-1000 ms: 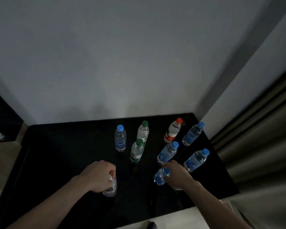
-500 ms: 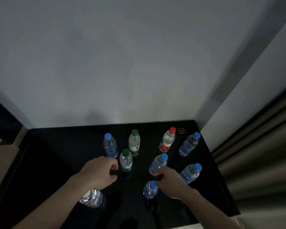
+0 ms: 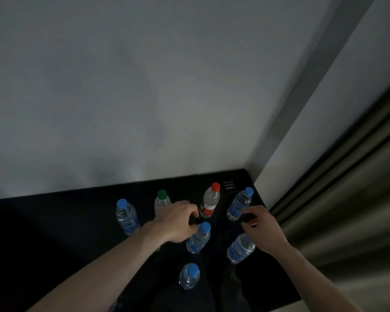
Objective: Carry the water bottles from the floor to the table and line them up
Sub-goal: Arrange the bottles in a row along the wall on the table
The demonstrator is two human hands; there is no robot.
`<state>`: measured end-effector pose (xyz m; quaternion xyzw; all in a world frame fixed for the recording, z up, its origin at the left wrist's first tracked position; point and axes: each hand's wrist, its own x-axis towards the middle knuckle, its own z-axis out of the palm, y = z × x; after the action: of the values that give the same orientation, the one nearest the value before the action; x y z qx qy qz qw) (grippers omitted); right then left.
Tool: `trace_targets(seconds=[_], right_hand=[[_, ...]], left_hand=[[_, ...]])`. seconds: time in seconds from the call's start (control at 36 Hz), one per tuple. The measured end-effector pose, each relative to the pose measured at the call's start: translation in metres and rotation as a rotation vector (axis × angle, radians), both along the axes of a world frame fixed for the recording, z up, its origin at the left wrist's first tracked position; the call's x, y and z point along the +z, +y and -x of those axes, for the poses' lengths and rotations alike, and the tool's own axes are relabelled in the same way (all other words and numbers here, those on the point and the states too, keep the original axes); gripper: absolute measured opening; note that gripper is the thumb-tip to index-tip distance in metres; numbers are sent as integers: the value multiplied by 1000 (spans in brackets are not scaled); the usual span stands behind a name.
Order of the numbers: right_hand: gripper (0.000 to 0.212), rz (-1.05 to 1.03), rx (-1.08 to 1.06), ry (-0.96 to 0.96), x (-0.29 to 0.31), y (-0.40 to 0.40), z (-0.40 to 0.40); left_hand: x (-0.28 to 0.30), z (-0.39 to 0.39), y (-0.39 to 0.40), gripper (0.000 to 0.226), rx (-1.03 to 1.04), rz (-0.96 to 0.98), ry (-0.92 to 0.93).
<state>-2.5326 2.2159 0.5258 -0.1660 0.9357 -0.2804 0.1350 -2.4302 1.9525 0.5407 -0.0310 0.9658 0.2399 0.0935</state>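
Your left hand (image 3: 178, 221) hovered half-curled and empty among upright bottles on the black worktop (image 3: 54, 233), right hand (image 3: 262, 230) likewise loose, beside the back right corner bottle (image 3: 239, 204), each grip holding nothing.

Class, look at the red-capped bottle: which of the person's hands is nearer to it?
Left. The left hand sits just beside the red-capped bottle, on its left; the right hand is farther off to its right.

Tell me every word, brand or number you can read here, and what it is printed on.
No text here can be read.
Red-capped bottle: red and white label, print too blurred.
Blue-capped bottles, such as the far right one: blue labels, print too blurred.
Black table: small pale marks in the far right corner, too small to read.
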Motion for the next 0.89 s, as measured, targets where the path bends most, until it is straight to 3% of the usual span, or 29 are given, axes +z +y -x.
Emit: trace_targets(seconds=[0.39, 0.58, 0.75, 0.89], right_hand=[[68, -160, 138, -36, -17, 11, 116], [53, -218, 289, -49, -28, 5, 147], [29, -173, 286, -30, -33, 3, 156], [31, -214, 340, -4, -34, 5, 161]], left_hand=[[-27, 75, 47, 45, 251, -66, -48], [-39, 116, 62, 66, 350, 14, -36], [-48, 139, 72, 76, 318, 137, -88], [-49, 146, 73, 82, 270, 220, -106]])
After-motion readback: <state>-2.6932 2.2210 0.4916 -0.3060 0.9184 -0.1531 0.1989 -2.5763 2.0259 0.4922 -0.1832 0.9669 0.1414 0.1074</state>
